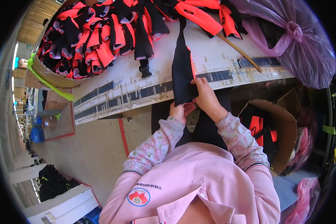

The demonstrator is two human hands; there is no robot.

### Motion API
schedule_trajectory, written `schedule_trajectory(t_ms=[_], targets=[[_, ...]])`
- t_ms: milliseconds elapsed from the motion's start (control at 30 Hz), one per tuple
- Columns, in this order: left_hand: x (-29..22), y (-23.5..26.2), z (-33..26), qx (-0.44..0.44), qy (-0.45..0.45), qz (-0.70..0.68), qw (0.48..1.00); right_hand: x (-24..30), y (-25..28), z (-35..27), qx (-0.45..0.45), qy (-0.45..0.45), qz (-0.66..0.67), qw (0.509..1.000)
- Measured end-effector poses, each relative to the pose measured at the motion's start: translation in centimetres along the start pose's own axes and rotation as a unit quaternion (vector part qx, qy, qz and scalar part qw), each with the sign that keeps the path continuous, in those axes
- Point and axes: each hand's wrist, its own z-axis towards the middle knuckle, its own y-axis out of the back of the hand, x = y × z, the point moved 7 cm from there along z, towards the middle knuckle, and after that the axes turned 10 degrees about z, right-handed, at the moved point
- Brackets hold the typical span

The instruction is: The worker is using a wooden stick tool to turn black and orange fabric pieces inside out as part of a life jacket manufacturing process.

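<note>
A black fabric sleeve piece (183, 76) with a bright orange edge lies over the table's front edge, its narrow black strap reaching away across the table. My left hand (181, 111) grips its bottom end from below, part of the fingers hidden under the cloth. At its right edge, my right hand (206, 95) pinches the fabric between thumb and fingers. Similar orange and black fabric pieces (115, 33) are heaped at the far left. One of them has a black plastic buckle (145, 68) hanging from it.
The worn white table (138, 93) spans the front. A wooden stick (240, 52) lies at its right, beside a purple plastic bag (306, 41). A cardboard box (283, 138) with orange and black pieces stands below right. A green strap (48, 80) crosses the box at left.
</note>
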Motion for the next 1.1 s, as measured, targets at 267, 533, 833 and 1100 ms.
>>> schedule_trajectory(t_ms=[267, 533, 833, 1100], targets=[[0.7, -1.7, 0.3, 0.145, 0.022, -0.02, 0.989, 0.3, -0.2, -0.5, 0.029, 0.015, -0.024, 0.999], [0.0, -2.0, 0.1, 0.156, 0.027, 0.003, 0.987, 1.2, -0.4, -0.7, 0.05, 0.043, -0.109, 0.992], [-0.1, -2.1, 0.0, 0.147, 0.014, -0.005, 0.989, 1.5, 0.7, -0.1, 0.149, -0.008, -0.037, 0.988], [0.5, -2.8, 0.2, 0.13, -0.021, -0.005, 0.991, 6.1, 0.2, 5.4, -0.031, 0.178, -0.136, 0.974]])
